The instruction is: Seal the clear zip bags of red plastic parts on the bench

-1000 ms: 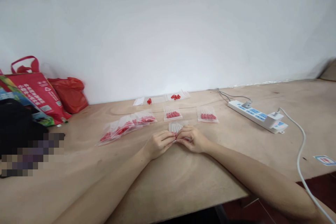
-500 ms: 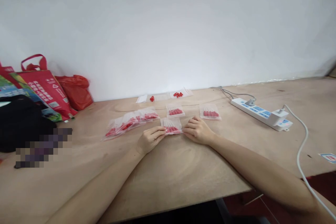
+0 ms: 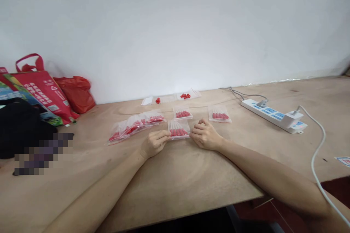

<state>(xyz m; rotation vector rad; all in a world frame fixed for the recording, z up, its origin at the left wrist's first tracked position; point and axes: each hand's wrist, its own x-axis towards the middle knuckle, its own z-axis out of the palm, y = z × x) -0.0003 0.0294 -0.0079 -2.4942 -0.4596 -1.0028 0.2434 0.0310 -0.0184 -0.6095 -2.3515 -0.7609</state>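
Now both hands sit at the centre of the frame with a small clear bag (image 3: 179, 130) of red pieces lying flat on the worktop (image 3: 175, 174) between them. The left hand (image 3: 154, 143) pinches the bag's left edge, fingers closed on the plastic; the right hand (image 3: 204, 135) rests just beside its right edge with fingers curled, and whether they actually grip the bag cannot be told from here.

Handling this bag well seems to call for a light, even hold from both sides, so the thin plastic stays flat and the red pieces stay in their row. Pressing down on the pieces themselves would likely scatter them inside.

Two like bags lie just above: one (image 3: 182, 113) directly behind, another (image 3: 219, 115) to the upper right. An overlapping row of bags (image 3: 136, 125) runs off to the left. Loose red pieces (image 3: 185, 96) sit near the wall. A power strip (image 3: 275, 116) lies at the right, red carrier bags (image 3: 51, 93) at the far left.
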